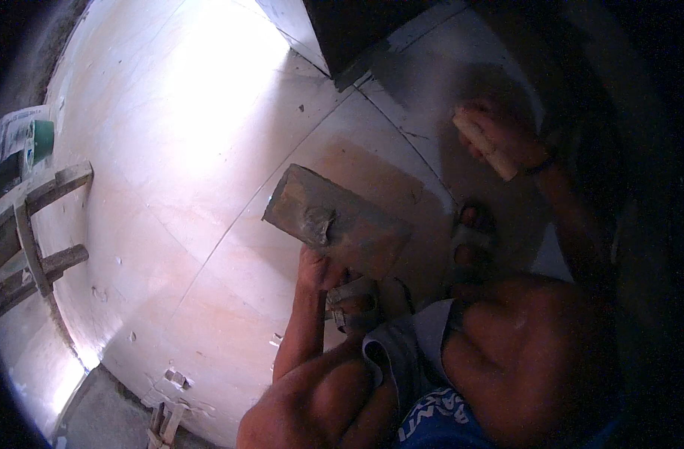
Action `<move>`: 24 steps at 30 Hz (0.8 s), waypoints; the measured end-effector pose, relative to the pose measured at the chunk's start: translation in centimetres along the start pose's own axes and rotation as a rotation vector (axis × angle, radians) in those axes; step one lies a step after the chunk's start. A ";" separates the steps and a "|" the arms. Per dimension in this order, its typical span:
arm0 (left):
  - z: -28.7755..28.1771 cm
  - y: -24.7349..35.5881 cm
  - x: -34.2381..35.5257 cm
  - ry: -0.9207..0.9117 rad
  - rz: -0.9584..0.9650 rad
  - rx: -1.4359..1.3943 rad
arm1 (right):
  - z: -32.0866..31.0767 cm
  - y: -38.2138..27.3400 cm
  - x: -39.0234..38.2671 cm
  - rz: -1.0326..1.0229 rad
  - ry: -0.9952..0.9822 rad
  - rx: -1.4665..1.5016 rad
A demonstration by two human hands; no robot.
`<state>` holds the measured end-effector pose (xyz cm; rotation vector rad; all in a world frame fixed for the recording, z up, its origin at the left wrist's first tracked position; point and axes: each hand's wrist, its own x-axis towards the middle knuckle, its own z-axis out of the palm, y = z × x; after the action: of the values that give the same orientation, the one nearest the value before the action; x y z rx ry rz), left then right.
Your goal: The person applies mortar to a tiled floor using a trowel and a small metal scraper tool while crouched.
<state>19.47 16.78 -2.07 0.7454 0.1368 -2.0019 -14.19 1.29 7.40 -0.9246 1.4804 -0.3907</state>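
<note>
My left hand (321,263) is closed beneath a grimy rectangular flat board (360,228), holding it out over the tiled floor. A small dark grey lump (317,223) of paste sits on the board's upper face. Up and to the right, in shadow, my right hand (512,136) grips a pale, narrow rectangular tool (485,146); what lies beneath it is too dark to make out.
A dark upright corner (345,34) stands at the top. At left are a wooden frame (54,187), a green container (41,141) and crumpled paper (13,127). Small debris (176,379) and wooden pieces (166,423) lie lower left. My sandaled feet (351,307) are below the board.
</note>
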 end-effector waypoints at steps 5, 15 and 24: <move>0.0 -1.2 1.0 0.014 -0.020 -0.034 | 1.5 -0.2 -0.5 -0.055 -0.083 -0.069; 1.4 -0.2 0.3 -0.033 -0.081 -0.116 | 2.6 -0.8 0.3 -0.187 -0.031 -0.399; 1.0 -0.5 0.4 0.044 -0.090 -0.040 | -3.5 1.1 1.8 -0.130 0.027 -0.182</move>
<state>18.42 16.36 -1.63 0.7696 0.2391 -2.0625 -17.60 -0.36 5.90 -1.1686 1.5022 -0.3687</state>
